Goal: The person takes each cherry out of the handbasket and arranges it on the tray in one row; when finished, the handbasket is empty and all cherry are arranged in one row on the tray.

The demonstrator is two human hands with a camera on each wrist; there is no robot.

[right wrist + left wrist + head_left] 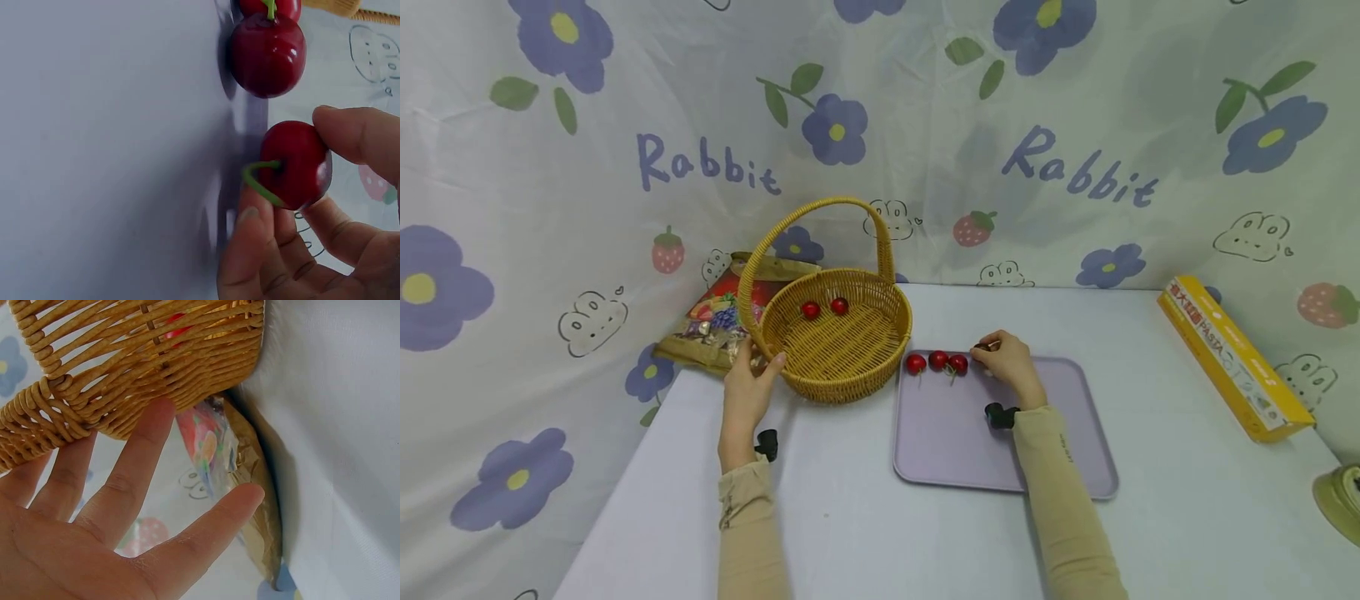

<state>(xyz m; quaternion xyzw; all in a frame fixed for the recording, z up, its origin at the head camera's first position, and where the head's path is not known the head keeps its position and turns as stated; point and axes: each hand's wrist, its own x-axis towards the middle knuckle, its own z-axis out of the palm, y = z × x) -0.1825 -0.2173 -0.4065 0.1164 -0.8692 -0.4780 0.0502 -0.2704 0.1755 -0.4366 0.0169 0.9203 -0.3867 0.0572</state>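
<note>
My right hand (pixel 1011 367) pinches a dark red cherry (pixel 295 165) with a curved green stem at the far edge of the lilac tray (pixel 951 446). Beside it, along that same edge, lie a cherry pair (pixel 958 365) and a single cherry (pixel 916 364). With fingers spread and mostly straight, my left hand (pixel 748 398) touches the near left side of the wicker basket (pixel 850 388), by the foot of its tall handle. Inside the basket, near the back wall, sit two red cherries (pixel 810 310).
A colourful packaged bag (pixel 711 321) lies behind and left of the basket. At the right stands a long yellow pasta box (pixel 1232 358), and a greenish round object (pixel 1341 500) shows at the right edge. A printed curtain (pixel 1060 225) closes off the back.
</note>
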